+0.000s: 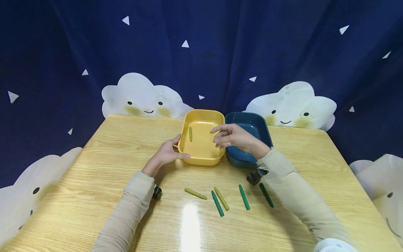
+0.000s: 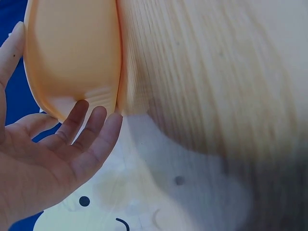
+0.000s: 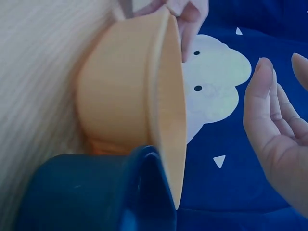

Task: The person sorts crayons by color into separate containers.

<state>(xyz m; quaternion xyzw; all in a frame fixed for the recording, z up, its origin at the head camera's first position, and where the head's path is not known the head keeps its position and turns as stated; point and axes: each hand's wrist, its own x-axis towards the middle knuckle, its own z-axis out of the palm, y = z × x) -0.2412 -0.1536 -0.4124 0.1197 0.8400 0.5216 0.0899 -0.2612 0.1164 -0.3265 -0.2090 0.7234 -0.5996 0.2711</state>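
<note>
1. Spacing the loose crayons (image 1: 221, 198) apart on the table (image 1: 78, 210) should ease pinching.
2. Left hand (image 1: 165, 152) grips the yellow bin (image 1: 201, 161), just beside the blue bin (image 1: 240, 163); hold steady.
3. Right hand (image 1: 234, 136), empty, fingers apart, hovers above its right rim.
4. One yellow crayon (image 1: 190, 134) lies inside.

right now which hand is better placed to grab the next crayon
Probably the right hand: it looks empty and raised, while the left hand touches the yellow bin, perhaps steadying it.

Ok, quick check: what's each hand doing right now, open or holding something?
Left hand: holding the yellow bin at its near-left corner.
Right hand: open, holding nothing, raised above the yellow bin's right rim.
</note>
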